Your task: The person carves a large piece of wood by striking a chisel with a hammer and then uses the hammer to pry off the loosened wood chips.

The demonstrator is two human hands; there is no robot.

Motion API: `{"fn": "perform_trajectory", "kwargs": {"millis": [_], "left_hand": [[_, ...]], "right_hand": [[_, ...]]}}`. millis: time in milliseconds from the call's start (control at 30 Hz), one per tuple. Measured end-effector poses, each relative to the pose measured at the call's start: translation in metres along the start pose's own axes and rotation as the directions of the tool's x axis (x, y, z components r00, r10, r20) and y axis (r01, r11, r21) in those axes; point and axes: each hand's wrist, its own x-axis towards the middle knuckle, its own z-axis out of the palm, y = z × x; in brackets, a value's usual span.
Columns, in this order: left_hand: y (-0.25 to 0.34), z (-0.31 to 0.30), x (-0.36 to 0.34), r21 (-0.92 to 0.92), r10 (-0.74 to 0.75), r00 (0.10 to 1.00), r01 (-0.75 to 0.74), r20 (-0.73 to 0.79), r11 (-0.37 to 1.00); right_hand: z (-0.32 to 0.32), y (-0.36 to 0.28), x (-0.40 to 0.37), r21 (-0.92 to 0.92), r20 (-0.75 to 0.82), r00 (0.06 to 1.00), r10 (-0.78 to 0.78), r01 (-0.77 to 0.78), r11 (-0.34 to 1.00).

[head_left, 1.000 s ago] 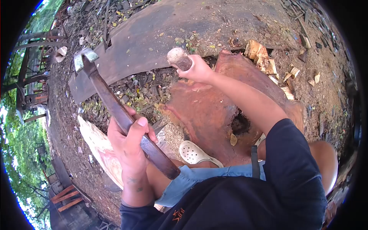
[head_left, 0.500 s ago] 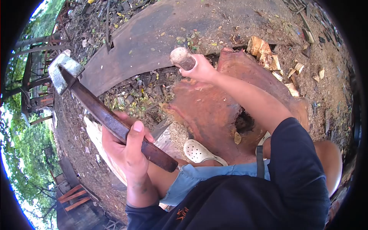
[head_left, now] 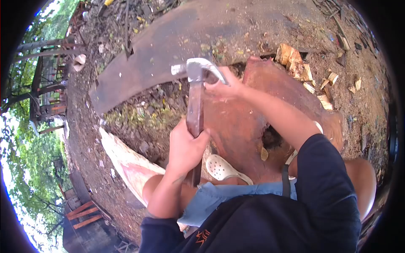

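My left hand [head_left: 185, 145] is wrapped round the dark wooden handle of a hammer-like tool [head_left: 195, 105]. The tool stands nearly upright in view, its silvery metal head at the top and a curved, pointed end to the right. Just behind that head is my right hand [head_left: 224, 82], fingers closed round a round-ended piece, which the metal head now mostly hides. Below both hands lies a large, flat, reddish-brown wood slab [head_left: 236, 126] with a dark hole in it.
Split wood chunks [head_left: 291, 57] and chips lie beyond the slab on the right. A dark flat sheet [head_left: 156, 50] lies on the littered ground. Near my left leg is a pale length of wood [head_left: 126, 158]. A pale clog [head_left: 221, 168] is on my foot by the slab.
The tool in my left hand has swung from the left towards the centre, its head now in front of my right hand. My right hand has shifted slightly right and down.
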Motion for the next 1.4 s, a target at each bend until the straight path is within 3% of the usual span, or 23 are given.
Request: {"fn": "perform_trajectory", "kwargs": {"millis": [167,233,267,300,333,400,433,500,567,633,767,800,833,867,900,933,1000,1100,1167,1267,1333,1367,1400], "left_hand": [[0.065,-0.067,-0.052,-0.160,0.178,0.843,-0.295,-0.507,0.942],[0.106,-0.120,-0.072,0.372,0.669,0.446,-0.584,-0.595,0.721],[0.132,-0.137,-0.071,0.351,0.650,0.175,-0.724,-0.739,0.594],[0.137,-0.195,-0.091,0.295,0.764,0.083,-0.892,-0.640,0.344],[0.157,-0.226,-0.106,0.188,0.780,0.067,-0.954,-0.622,0.232],[0.180,-0.202,-0.089,0.481,0.497,-0.293,-0.821,-0.817,0.307],[0.165,-0.170,-0.077,0.498,0.560,-0.185,-0.722,-0.808,0.480],[0.098,-0.072,-0.049,0.455,0.623,0.282,-0.480,-0.730,0.750],[0.046,0.012,-0.024,0.243,0.342,0.823,-0.255,-0.454,0.936],[0.040,0.011,-0.030,0.084,0.091,0.976,-0.076,-0.196,0.994],[0.102,-0.106,-0.067,0.602,0.525,0.705,-0.173,-0.477,0.780],[0.152,-0.109,-0.085,0.212,0.271,0.587,-0.168,-0.763,0.963],[0.153,-0.156,-0.096,0.382,0.644,0.415,-0.555,-0.642,0.739],[0.181,-0.183,-0.113,0.309,0.640,0.325,-0.670,-0.696,0.676],[0.203,-0.208,-0.112,0.600,0.732,-0.058,-0.619,-0.679,0.507],[0.211,-0.210,-0.112,0.647,0.742,-0.157,-0.624,-0.652,0.437],[0.177,-0.167,-0.096,0.614,0.741,-0.028,-0.582,-0.671,0.534],[0.074,-0.041,-0.049,0.456,0.518,0.559,-0.261,-0.647,0.851],[0.016,0.012,-0.028,0.249,0.109,0.927,-0.018,-0.358,0.968],[0.060,-0.044,-0.046,-0.004,-0.063,0.949,0.065,-0.308,0.998],[0.095,-0.105,-0.067,0.332,0.244,0.759,-0.039,-0.604,0.942],[0.121,-0.137,-0.086,0.275,0.216,0.601,0.006,-0.769,0.961],[0.132,-0.169,-0.101,0.515,0.576,0.368,-0.258,-0.730,0.818]], "right_hand": [[-0.002,0.011,0.007,-0.098,-0.105,0.967,-0.233,0.224,0.970],[-0.002,0.002,0.001,-0.101,-0.081,0.984,-0.158,0.149,0.984],[0.000,0.003,0.001,-0.073,-0.097,0.981,-0.170,0.163,0.984],[0.000,0.004,0.002,-0.077,-0.093,0.980,-0.175,0.169,0.983],[0.000,0.007,0.004,-0.080,-0.088,0.980,-0.178,0.172,0.982],[0.004,0.013,0.002,-0.069,-0.068,0.981,-0.180,0.175,0.982],[0.006,0.015,0.001,-0.054,-0.057,0.981,-0.184,0.181,0.982],[0.001,0.013,0.005,-0.044,-0.055,0.976,-0.211,0.208,0.977],[-0.005,0.009,0.002,-0.051,-0.093,0.958,-0.272,0.268,0.962],[-0.003,0.011,0.004,-0.031,-0.059,0.973,-0.222,0.220,0.975],[0.001,0.010,0.007,-0.052,-0.047,0.970,-0.240,0.237,0.970],[0.001,0.007,0.001,-0.057,-0.032,0.974,-0.224,0.222,0.973],[0.001,0.005,0.000,-0.077,-0.055,0.970,-0.236,0.231,0.970],[0.001,0.005,0.001,-0.101,-0.080,0.965,-0.249,0.241,0.965],[0.001,0.005,0.000,-0.122,-0.103,0.961,-0.257,0.244,0.962],[-0.001,0.003,0.000,-0.104,-0.101,0.963,-0.249,0.239,0.966],[-0.002,0.001,-0.002,-0.061,-0.084,0.969,-0.231,0.227,0.972],[-0.003,-0.005,-0.006,-0.152,-0.105,0.961,-0.257,0.240,0.959],[-0.008,-0.007,-0.007,-0.124,-0.059,0.964,-0.261,0.252,0.960],[0.006,0.012,0.005,-0.118,0.056,0.971,-0.233,0.238,0.964],[0.004,0.015,0.012,-0.140,0.010,0.951,-0.308,0.306,0.942],[0.008,0.020,0.008,-0.142,-0.006,0.945,-0.326,0.322,0.936],[0.000,0.003,0.000,-0.134,0.013,0.973,-0.231,0.231,0.964]]}}
